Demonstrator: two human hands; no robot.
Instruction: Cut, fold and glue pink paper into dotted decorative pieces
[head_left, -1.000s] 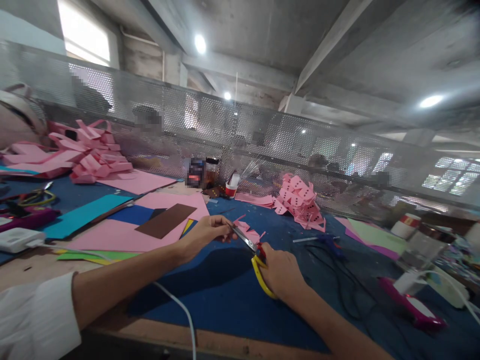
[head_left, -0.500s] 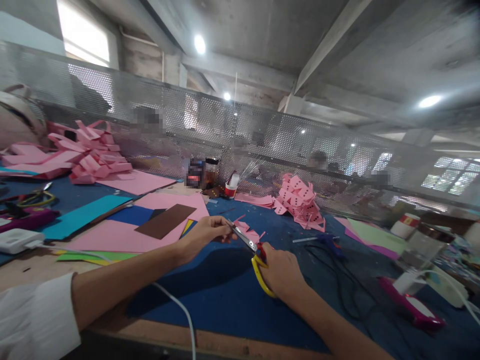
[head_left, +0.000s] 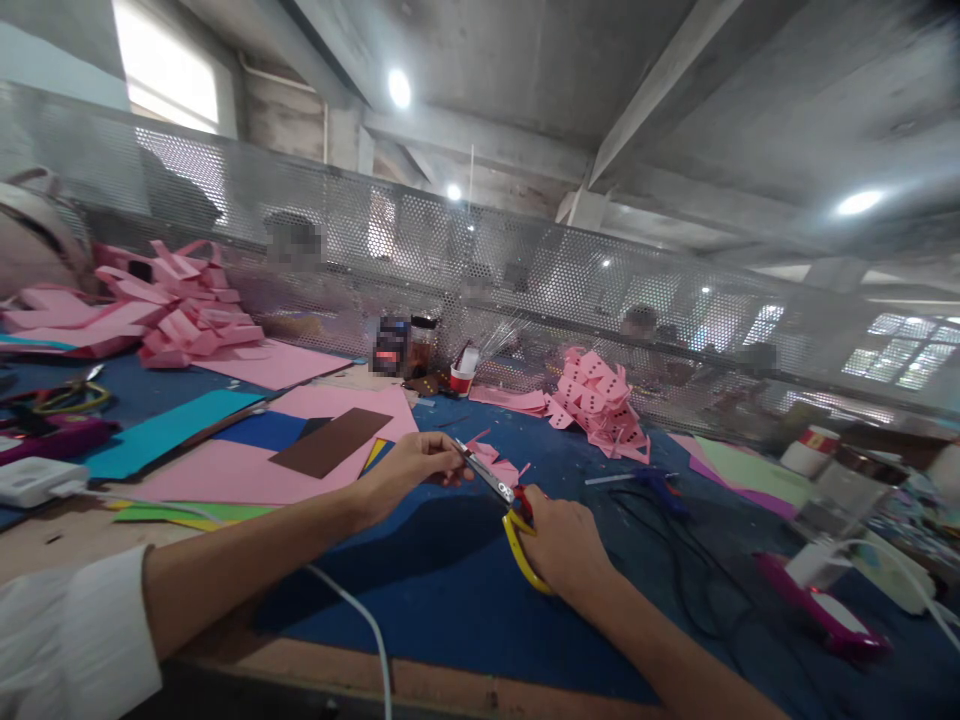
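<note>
My right hand (head_left: 564, 540) is closed around the handles of a pair of scissors (head_left: 489, 476), which has yellow and red grips. Its metal blades point up and left, toward the fingers of my left hand (head_left: 429, 462). The left fingertips are pinched together right beside the blade tips. Whatever lies between them is too small or hidden to make out. Just behind the blades, small cut pieces of pink paper (head_left: 504, 464) lie on the blue table mat (head_left: 450, 600).
A pile of pink pieces with dark dots (head_left: 596, 400) stands farther back. On the left lie pink sheets (head_left: 217, 474), a brown strip (head_left: 330, 443) and a heap of pink strips (head_left: 191, 310). A glue gun (head_left: 664, 492) with its cable lies right. A white cable (head_left: 360, 610) crosses the front edge.
Both hands stay in nearly the same place. The scissor blades look slightly closer together than before.
</note>
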